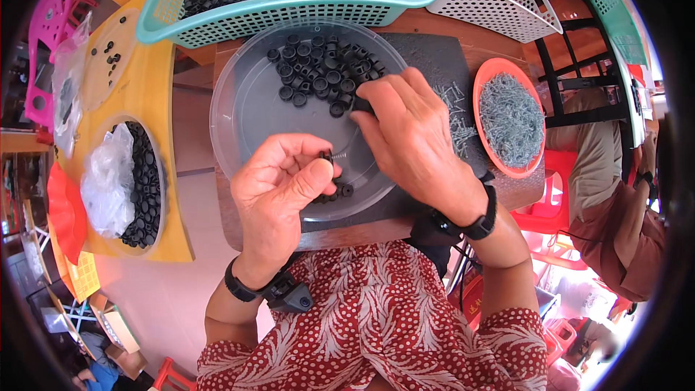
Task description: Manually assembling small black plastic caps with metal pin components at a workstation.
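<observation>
My left hand (279,182) is closed in a pinch on a small black plastic part (326,156), and a thin metal spring (339,156) sticks out of it to the right. My right hand (411,127), a little higher, pinches a black plastic cap (362,106), partly covered by the fingers. Both hands are over a clear round tub (242,119). Black caps (318,76) are heaped at its far side, and small black pieces (343,191) lie below my left fingers. Right of the tub, an orange bowl (481,72) holds a pile of metal springs (511,122).
Loose springs (459,130) lie on the dark mat (434,51). Behind the tub stand a teal basket (289,20) full of black parts and a white basket (492,7). At left, a yellow table (156,51) bears a bowl of black parts (145,188). A person (601,210) sits at right.
</observation>
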The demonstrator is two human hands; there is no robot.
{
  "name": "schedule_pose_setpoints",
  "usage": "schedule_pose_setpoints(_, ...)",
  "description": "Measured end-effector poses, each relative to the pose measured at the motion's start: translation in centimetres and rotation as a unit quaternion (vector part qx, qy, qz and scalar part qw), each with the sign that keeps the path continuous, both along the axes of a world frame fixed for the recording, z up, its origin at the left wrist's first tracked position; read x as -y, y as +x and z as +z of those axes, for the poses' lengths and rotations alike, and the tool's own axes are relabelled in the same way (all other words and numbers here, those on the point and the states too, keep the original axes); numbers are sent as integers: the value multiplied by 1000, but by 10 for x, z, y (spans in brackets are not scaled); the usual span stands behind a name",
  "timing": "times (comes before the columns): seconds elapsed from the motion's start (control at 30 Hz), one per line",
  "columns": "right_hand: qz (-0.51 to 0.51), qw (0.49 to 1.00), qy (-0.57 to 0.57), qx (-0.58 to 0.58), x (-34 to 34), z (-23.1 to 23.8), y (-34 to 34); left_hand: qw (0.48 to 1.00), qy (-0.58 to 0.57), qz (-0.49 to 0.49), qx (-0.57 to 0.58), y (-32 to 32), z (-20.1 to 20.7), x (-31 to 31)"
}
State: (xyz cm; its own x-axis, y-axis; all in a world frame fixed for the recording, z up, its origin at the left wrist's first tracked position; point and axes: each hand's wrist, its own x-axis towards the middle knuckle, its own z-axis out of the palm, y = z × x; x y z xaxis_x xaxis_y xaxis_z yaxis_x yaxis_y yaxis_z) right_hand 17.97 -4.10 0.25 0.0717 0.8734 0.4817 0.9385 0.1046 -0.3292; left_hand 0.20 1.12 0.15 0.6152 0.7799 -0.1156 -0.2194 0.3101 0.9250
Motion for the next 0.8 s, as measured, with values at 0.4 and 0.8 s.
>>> schedule_pose_setpoints(0.4,52,982,6,-184,27,14,-22,998,18,-5,63,6,1,1)
schedule_pose_setpoints(0.8,48,932,32,-359,34,5,-32,994,-39,-12,99,1,-4,0)
